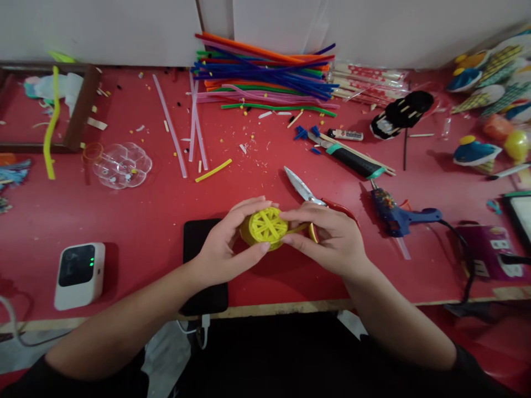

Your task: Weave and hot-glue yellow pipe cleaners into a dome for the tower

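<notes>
My left hand (226, 243) is curled around a round yellow piece (264, 228) with a spoked, woven face, held just above the red table (136, 215). My right hand (332, 237) pinches the loose yellow strand (299, 227) that runs off the piece's right side, and its fingertips press against the rim. Both hands meet near the table's front edge. A pair of scissors (306, 190) with a red handle lies right behind my right hand, with the handle partly hidden by it.
A blue glue gun (398, 216) lies right of my hands, its cord running to a power strip (492, 254). A black phone (203, 260) and white device (79, 275) sit at left. Coloured pipe cleaners (269, 74), clear sticks (170, 127) and a plastic flower tray (122, 165) lie behind.
</notes>
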Action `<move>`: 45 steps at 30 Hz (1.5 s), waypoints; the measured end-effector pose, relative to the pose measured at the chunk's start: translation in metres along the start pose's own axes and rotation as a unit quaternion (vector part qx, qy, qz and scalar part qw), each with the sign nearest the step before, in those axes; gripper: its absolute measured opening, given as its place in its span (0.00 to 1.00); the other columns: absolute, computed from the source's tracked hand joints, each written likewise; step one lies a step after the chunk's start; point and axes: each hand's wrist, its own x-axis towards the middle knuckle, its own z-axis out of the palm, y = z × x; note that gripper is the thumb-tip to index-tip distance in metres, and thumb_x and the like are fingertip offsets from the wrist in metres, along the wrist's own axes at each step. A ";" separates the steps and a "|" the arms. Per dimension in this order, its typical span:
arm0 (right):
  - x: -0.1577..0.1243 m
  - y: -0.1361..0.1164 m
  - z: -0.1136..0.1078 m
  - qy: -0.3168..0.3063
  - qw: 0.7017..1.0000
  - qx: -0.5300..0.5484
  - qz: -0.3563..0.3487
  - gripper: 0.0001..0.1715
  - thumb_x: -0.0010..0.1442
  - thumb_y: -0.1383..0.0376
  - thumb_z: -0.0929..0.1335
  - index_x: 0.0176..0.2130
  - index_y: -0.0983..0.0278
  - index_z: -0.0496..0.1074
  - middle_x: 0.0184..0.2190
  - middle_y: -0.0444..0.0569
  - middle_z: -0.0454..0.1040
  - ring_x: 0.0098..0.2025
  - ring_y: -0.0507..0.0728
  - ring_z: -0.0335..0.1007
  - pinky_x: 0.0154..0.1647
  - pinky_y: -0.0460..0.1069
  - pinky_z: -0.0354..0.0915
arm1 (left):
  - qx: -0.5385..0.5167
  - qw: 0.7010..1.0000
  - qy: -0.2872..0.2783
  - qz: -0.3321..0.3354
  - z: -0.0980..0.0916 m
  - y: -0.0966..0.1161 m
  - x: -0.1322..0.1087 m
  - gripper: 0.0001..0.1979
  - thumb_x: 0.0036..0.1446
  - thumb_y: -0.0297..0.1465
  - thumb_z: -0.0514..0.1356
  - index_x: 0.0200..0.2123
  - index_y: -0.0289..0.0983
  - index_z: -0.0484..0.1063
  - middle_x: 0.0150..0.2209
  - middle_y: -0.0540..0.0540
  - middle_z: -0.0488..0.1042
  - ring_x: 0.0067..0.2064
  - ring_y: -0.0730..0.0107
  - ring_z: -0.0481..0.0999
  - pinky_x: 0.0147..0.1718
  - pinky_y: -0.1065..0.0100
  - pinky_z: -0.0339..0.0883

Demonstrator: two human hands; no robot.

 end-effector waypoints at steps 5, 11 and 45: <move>0.002 0.001 0.000 0.023 0.998 -0.036 -0.052 0.16 0.61 0.66 0.76 0.50 0.56 0.81 0.33 0.45 0.81 0.34 0.52 0.77 0.39 0.50 0.76 | 0.028 0.999 -0.013 0.017 -0.002 0.001 0.000 0.30 0.63 0.34 0.65 0.67 0.50 0.65 0.66 0.41 0.69 0.68 0.51 0.68 0.68 0.44 0.61; 0.003 0.001 0.001 0.027 0.988 -0.084 -0.126 0.16 0.61 0.68 0.76 0.50 0.60 0.80 0.33 0.46 0.81 0.34 0.52 0.76 0.39 0.51 0.73 | 0.120 0.991 0.008 0.055 0.000 0.002 0.004 0.39 0.54 0.39 0.74 0.67 0.48 0.66 0.63 0.39 0.73 0.66 0.51 0.69 0.67 0.47 0.63; 0.001 -0.003 0.003 0.057 0.983 -0.114 -0.128 0.13 0.62 0.70 0.74 0.46 0.57 0.80 0.34 0.46 0.80 0.34 0.53 0.76 0.37 0.51 0.75 | 0.145 0.987 0.049 0.055 0.001 0.001 0.002 0.34 0.58 0.38 0.71 0.66 0.46 0.68 0.60 0.39 0.75 0.63 0.52 0.72 0.65 0.46 0.66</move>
